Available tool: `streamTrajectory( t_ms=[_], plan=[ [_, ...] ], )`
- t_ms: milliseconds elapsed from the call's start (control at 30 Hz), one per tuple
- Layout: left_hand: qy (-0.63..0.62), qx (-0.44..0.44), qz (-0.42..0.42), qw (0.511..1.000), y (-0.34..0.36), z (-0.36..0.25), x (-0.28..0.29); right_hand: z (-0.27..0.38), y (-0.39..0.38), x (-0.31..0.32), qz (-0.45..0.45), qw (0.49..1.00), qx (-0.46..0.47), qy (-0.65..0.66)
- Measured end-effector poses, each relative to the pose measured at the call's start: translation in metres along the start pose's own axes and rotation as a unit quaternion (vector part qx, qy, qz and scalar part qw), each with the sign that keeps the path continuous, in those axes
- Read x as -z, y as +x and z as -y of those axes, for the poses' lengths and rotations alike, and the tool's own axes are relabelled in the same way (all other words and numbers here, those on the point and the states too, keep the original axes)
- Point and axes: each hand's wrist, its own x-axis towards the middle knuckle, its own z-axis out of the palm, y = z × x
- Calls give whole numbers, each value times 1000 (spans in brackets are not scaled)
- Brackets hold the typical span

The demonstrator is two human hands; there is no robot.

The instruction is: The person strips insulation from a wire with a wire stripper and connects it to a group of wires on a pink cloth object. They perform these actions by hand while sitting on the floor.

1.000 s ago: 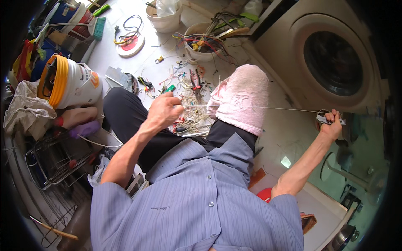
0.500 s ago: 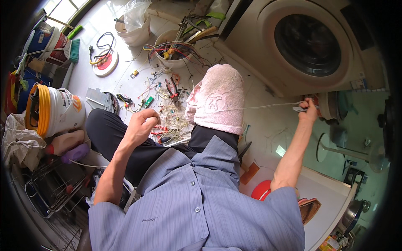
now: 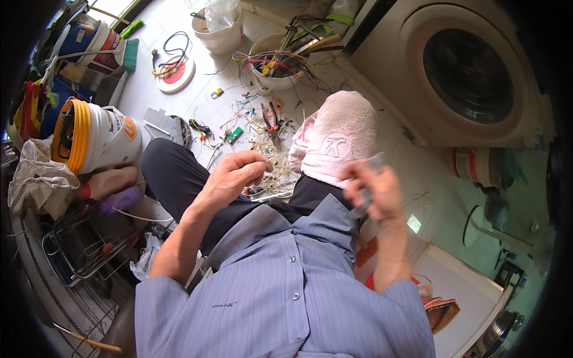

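Pale, glossy white floor tiles [image 3: 185,104], with faint straight seams between them, cover the room. Beyond the far left corner of the floor, a narrow, bright window [image 3: 116,6] shows beside a dark frame, and the tiles nearest it shine with white daylight. Along the floor's far right edge stands a cream-coloured front-loading washing machine [image 3: 412,71] with a round, dark glass door [image 3: 468,74]. A dark metal wire rack [image 3: 89,274] lines the near left edge. Towards the right edge the floor looks pale green and carries a small, four-sided bright patch of light [image 3: 413,224]. A flat white panel [image 3: 453,292] with a pale rim fills the near right corner.
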Motion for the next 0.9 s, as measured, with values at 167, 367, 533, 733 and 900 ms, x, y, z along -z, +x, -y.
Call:
streamTrajectory(
  t_ms=[167, 367, 533, 733, 900],
  plan=[
    [2, 39, 50, 998, -6, 0, -12, -40, 25, -86, 45, 986, -21, 157],
    [-128, 84, 132, 979, -5, 10, -23, -28, 47, -87, 26, 987, 106, 118],
    [-270, 78, 137, 950, -8, 26, -21, -19, 53, -85, 7, 978, 99, 183],
    [-228, 95, 84, 966, -10, 34, -17, -18, 60, -81, -5, 979, 81, 186],
    [-190, 72, 63, 977, -6, 31, -23, -25, 61, -84, -11, 980, 71, 185]
  ],
)
